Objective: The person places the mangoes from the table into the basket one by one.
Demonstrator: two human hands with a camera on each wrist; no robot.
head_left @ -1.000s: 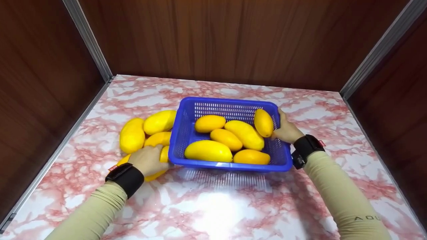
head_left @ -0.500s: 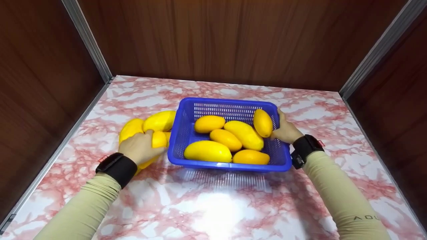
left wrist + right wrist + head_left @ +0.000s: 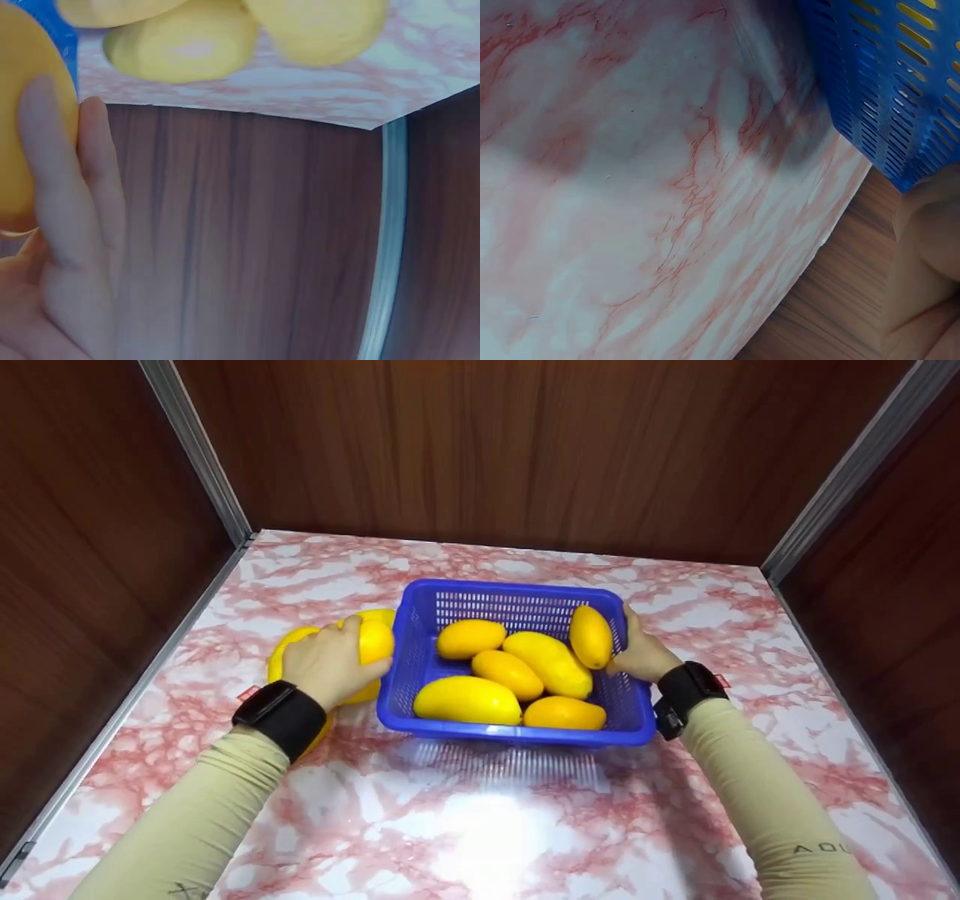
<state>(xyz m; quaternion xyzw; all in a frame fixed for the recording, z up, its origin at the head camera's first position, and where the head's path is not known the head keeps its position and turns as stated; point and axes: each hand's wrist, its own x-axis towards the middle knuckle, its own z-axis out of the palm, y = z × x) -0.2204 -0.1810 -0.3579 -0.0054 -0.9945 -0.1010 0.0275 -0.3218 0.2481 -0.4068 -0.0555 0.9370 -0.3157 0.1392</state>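
My left hand [image 3: 326, 664] grips a yellow mango [image 3: 376, 642] just left of the blue basket's [image 3: 517, 732] left rim. In the left wrist view, straight fingers [image 3: 60, 180] lie along the side of that mango [image 3: 15, 135]. At the basket's right end my right hand [image 3: 646, 655] holds the rim, its thumb inside and its fingers outside. Several mangoes [image 3: 469, 699] lie in the basket, one of them [image 3: 592, 637] leaning near the right thumb. More mangoes [image 3: 289, 651] sit on the table under and behind the left hand, partly hidden by it.
The table [image 3: 360, 825] has a red-and-white marbled top. Brown wood-grain panels [image 3: 495, 457] stand at the back and both sides, joined by grey metal corner posts [image 3: 199, 450]. Perforated basket wall [image 3: 877, 82] shows in the right wrist view.
My left hand has picked up a mango from the pile, lifting it up and right toward the basket's left rim. The right hand and the basket stay nearly still.
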